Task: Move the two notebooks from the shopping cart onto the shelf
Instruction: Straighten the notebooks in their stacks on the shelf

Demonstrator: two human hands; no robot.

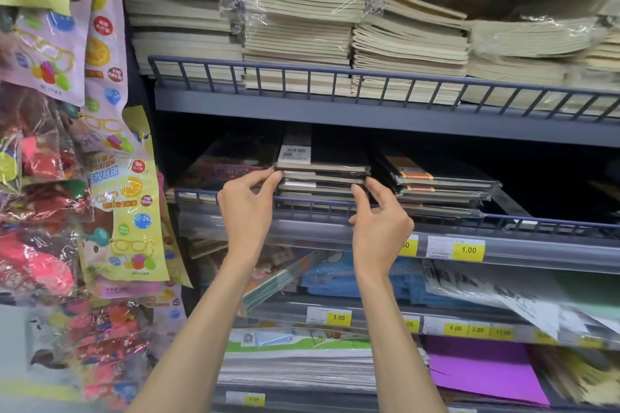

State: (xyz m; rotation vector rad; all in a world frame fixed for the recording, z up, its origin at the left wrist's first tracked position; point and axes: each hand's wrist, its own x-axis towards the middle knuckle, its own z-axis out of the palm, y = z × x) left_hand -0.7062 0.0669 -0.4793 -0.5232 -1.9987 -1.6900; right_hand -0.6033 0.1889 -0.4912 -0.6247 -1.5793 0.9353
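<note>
- Head view, where things lie: the notebooks (322, 174) lie in a dark, plastic-wrapped pile on the middle shelf (503, 221), behind its low wire rail. The top one carries a barcode label. The shopping cart is out of sight.
- Head view, hands: the left hand (248, 211) pinches the pile's near left corner between thumb and forefinger. The right hand (380, 225) does the same at the near right corner, its other fingers loosely curled.
- Head view, the step: this looks like settling and squaring the pile, so the task seems close to done.
- Head view, doing it well: press both sides inward evenly and ease the pile far enough back that its near edges clear the rail.
- Head view, what to watch: the wrap looks slippery, so the top notebook may slide. The neighbouring stack (443, 184) lies just to the right, so don't nudge it.
</note>
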